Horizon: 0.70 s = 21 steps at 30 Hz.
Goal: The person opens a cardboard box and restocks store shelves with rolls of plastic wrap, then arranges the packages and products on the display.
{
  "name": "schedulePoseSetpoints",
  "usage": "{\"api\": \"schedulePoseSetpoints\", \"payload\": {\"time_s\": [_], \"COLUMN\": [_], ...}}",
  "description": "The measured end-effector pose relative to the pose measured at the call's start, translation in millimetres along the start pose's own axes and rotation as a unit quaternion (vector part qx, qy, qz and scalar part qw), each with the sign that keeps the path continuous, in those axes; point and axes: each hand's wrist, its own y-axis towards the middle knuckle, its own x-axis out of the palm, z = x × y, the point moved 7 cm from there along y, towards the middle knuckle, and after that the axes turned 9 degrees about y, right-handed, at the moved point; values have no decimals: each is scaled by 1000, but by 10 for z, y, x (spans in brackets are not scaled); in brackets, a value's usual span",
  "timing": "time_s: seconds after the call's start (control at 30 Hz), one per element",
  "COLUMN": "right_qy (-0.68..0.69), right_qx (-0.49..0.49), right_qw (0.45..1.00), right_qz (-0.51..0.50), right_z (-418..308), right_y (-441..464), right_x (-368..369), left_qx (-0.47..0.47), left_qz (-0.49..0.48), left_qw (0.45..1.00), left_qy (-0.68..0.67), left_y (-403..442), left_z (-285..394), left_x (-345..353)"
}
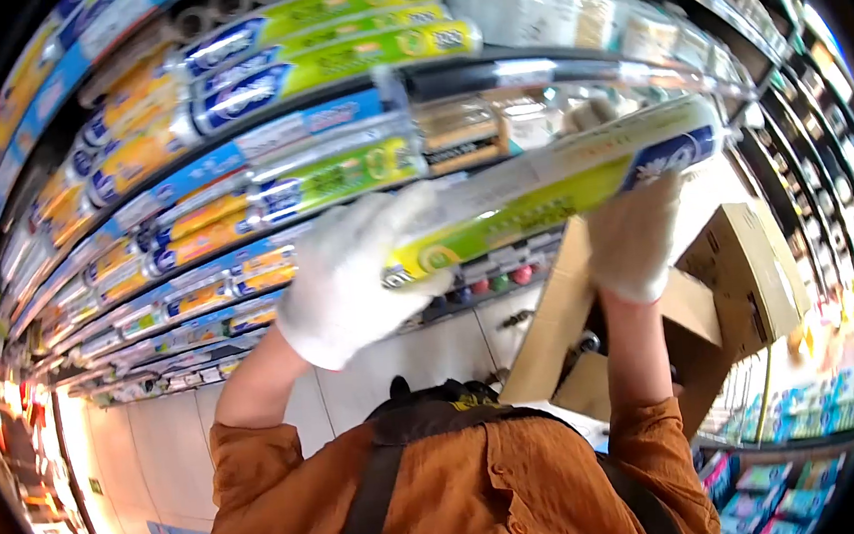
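Observation:
A long green, white and blue package point(542, 198) is held up slantwise between my two white-gloved hands, its right end higher. My left hand point(357, 272) is closed round its left end. My right hand point(637, 230) grips it from below near the blue right end. Behind the package is a shelf point(572, 70) of packaged goods. Similar green and blue packages point(331, 64) lie on the upper shelf at the left.
An open cardboard box point(749, 277) stands at the lower right, over a wire cart point(748, 397). Orange and blue packages point(137, 154) fill shelves at the left. Tiled floor point(170, 438) shows below. More shelves point(810, 157) stand at the far right.

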Motion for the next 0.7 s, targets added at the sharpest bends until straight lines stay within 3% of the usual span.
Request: {"api": "schedulePoseSetpoints", "payload": {"time_s": [0.07, 0.13, 0.23, 0.27, 0.3, 0.33, 0.37, 0.4, 0.47, 0.53, 0.6, 0.63, 0.7], "right_qy": [-32, -101, -295, -452, -501, -546, -580, -622, -612, -658, -732, -728, -713], "right_qx": [58, 138, 196, 64, 36, 7, 92, 75, -37, -163, -198, -255, -366], "right_qw": [992, 973, 890, 790, 725, 652, 626, 574, 564, 503, 445, 437, 415], "right_qz": [-112, -154, -287, -411, -472, -527, -513, -527, -553, -536, -477, -462, -432], "right_z": [467, 674, 740, 773, 841, 888, 945, 1000, 935, 750, 591, 507, 421], "right_y": [-324, -335, -367, -374, -421, -474, -407, -330, -103, 156, 530, 684, 949], "right_x": [485, 636, 1114, 1303, 1412, 1525, 1585, 1634, 1847, 2037, 2085, 2073, 1931], "left_qx": [-7, 52, 221, 260, 295, 291, 268, 244, 221, 168, 74, 99, 85], "left_qz": [-22, 0, 154, 172, 180, 150, 89, 40, 13, 23, 18, 70, 59], "left_qw": [1000, 998, 904, 859, 813, 823, 860, 887, 903, 918, 931, 925, 926], "left_qy": [-1, 21, 331, 407, 469, 464, 426, 390, 368, 358, 358, 361, 363], "left_y": [-131, -153, -312, -329, -339, -238, -82, 50, 197, 368, 536, 572, 731], "left_z": [-5, 45, 247, 274, 283, 282, 249, 187, 11, -293, -696, -804, -1088], "left_x": [-16, -203, -619, -631, -626, -681, -760, -835, -953, -1056, -1145, -1202, -1167]}}
